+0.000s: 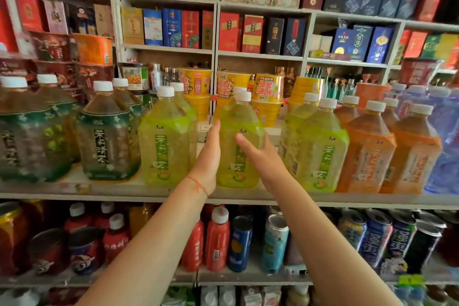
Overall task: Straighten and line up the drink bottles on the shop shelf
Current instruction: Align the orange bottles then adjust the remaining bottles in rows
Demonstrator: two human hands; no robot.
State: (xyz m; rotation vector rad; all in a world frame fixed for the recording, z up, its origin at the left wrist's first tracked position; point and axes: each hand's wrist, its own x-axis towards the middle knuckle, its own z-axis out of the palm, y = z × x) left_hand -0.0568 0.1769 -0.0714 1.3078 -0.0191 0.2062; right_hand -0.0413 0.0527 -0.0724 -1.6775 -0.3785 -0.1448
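Your left hand is flat against the left side of the middle green tea bottle, fingers straight and pointing up, more of a press than a grab. Your right hand comes in from the other side with the thumb across the front label and the fingers wrapped around the bottle's right face, so that one is actually gripping. The bottle sits right between your palms, standing upright on the shelf board near its front edge.

Looks to me like you're mid-step on squaring this one up. There's an open gap on the left-hand side before the next green bottle, and the pair of green bottles past your right hand sits closer. So the next move is probably a slide to even out the spacing, plus a small twist so the label faces straight out like its neighbours.

Material-wise: it's a big clear plastic jug shape, squarish shoulders tapering to a white screw cap, yellow-green liquid inside, glossy wrap label. Smooth sides and a heavy fill, so I'd keep the base on the board and push low rather than lift.
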